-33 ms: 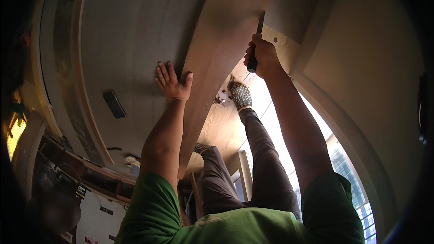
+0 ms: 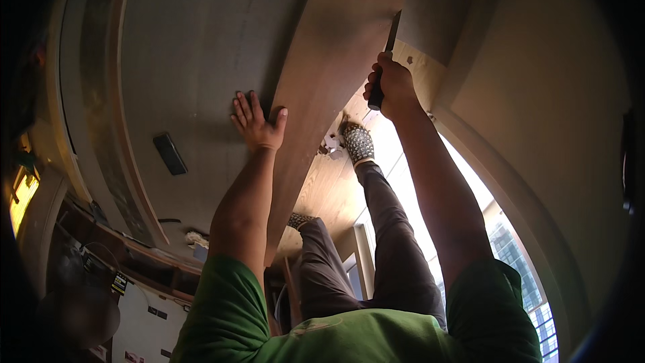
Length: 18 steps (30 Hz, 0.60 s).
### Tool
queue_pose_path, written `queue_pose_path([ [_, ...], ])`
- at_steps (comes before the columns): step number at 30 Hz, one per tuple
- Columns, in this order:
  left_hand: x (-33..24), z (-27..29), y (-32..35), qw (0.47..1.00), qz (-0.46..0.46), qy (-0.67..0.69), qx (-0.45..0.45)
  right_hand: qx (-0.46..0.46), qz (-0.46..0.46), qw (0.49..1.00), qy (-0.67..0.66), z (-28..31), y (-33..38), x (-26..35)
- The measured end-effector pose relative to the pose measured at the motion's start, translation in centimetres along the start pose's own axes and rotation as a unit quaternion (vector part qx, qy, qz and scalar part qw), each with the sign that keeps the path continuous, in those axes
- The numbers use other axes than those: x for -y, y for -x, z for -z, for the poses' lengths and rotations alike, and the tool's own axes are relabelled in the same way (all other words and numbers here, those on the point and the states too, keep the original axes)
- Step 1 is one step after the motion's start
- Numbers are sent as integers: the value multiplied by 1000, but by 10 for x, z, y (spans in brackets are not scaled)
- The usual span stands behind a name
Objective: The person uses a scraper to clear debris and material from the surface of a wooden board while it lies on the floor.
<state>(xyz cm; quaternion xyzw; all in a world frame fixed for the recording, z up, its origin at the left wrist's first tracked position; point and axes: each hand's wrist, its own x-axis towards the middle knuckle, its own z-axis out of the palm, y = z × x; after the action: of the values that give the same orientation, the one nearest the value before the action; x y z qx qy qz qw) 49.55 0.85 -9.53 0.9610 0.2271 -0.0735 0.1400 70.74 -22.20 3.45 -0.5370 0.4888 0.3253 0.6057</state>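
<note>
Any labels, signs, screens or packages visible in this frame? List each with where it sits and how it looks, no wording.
Yellow lit panel: far left edge, glowing rectangle; too blurred to tell whether sign or screen.
Yellow-black tag: lower left, small rectangle by the wooden shelf edge.
Dark stickers: lower left, small rectangles on a white panel.
Dark plate: grey wall panel left of the left hand, slanted oblong; kind unclear.
No packages seen.

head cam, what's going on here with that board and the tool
A person in a green shirt leans over a long brown board. The left hand lies flat with fingers spread, at the board's left edge, partly on the grey panel beside it. The right hand grips a dark-handled tool, its blade pointing up along the board's right edge. Both feet stand on the wood floor below.
</note>
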Motion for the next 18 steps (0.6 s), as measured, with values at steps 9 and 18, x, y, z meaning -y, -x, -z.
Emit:
queue_pose_path([
  [9, -8, 13, -6, 998, 25, 30, 41, 51, -48, 997, 42, 2, -32, -20],
  [18, -5, 17, -3, 998, 33, 45, 27, 18, -30, 999, 2, -16, 28, -71],
])
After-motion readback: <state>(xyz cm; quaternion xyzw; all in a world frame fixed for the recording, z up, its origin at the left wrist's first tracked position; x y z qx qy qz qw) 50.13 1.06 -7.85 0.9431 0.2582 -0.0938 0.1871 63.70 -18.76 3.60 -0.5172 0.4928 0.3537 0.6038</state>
